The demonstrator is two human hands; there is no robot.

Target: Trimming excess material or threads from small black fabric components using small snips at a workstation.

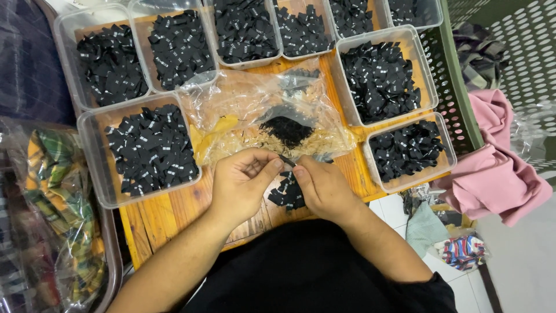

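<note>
small black label (pixel 286 160) sits pinched between the fingertips of both hands, just above a little heap of black labels (pixel 288 193) on the wooden board (pixel 174 211). going from the biggest things down: the wooden board fills the middle of the view and is crowded, with clear plastic tubs of black labels packed edge to edge along its far side and both ends; the left tub (pixel 139 152) hangs close to the board's near left edge, and the right tub (pixel 410 152) sits at the right edge against a green perforated basket (pixel 457 93). a pink cloth (pixel 495 168) lies beyond the basket, and a clear bag of checked fabric (pixel 55 191) lies off the left side. a crumpled clear plastic bag (pixel 266 116) holding a dark pile covers the board's centre, so the only bare wood is the narrow strip nearest the person, where the hands work. the left hand (pixel 240 182) curls inward, thumb and forefinger closed on the label's left end, wrist resting on the board. the right hand (pixel 324 188) mirrors it, fingers narrowed onto the other end, its palm over the little heap. both forearms angle in from the lower edge.
</note>
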